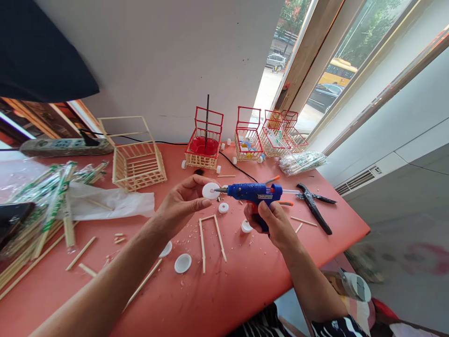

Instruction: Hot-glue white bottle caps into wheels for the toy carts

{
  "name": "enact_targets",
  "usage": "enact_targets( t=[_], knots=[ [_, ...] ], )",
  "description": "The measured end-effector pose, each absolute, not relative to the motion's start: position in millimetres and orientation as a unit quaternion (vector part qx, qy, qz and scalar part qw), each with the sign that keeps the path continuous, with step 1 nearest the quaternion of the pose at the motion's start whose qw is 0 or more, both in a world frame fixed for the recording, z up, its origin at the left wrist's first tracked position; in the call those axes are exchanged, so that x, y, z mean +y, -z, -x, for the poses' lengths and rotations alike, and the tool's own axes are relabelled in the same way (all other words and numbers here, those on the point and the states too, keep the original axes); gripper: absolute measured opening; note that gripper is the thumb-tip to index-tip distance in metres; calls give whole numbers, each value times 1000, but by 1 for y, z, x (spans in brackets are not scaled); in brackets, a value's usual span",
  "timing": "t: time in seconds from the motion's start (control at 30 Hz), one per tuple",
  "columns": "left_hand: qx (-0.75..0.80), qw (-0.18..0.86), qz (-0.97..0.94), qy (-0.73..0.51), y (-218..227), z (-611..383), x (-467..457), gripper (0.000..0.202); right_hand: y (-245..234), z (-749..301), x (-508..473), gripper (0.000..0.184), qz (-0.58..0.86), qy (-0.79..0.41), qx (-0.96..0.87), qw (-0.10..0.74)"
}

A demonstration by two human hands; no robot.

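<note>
My left hand [185, 197] pinches a round white plastic cap [209, 192] by its edge, with the flat face toward the right. In my right hand [271, 220] is a blue glue gun [245, 191], its handle wrapped by the fingers. The metal nozzle meets the middle of the cap, and a clear glue stick [291, 191] sticks out of the gun's back end. Below on the table lie a small white cap [223, 208], another cap [246, 227], a white lid [183, 263] and a three-sided stick frame [212, 238].
A bare wooden stick cart [138, 164] stands back left. Beside it are a red-trimmed cart [203, 140] and several similar carts. Black-handled pliers [314, 208] lie on the right of the red table [245, 299]. Bundled chopsticks [63, 201] and a power strip [66, 147] fill the left.
</note>
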State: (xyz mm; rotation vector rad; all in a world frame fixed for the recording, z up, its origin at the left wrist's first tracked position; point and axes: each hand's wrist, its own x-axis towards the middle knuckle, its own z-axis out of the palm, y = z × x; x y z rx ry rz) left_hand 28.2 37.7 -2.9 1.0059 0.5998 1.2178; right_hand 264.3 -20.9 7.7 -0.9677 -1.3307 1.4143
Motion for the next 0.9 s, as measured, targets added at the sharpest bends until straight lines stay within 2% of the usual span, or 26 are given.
enact_targets(
  t=[0.9],
  knots=[
    [274,651,-455,-542,-2,-27,36,36,-9,-262,-21,55,397,-580,-534,470]
  ],
)
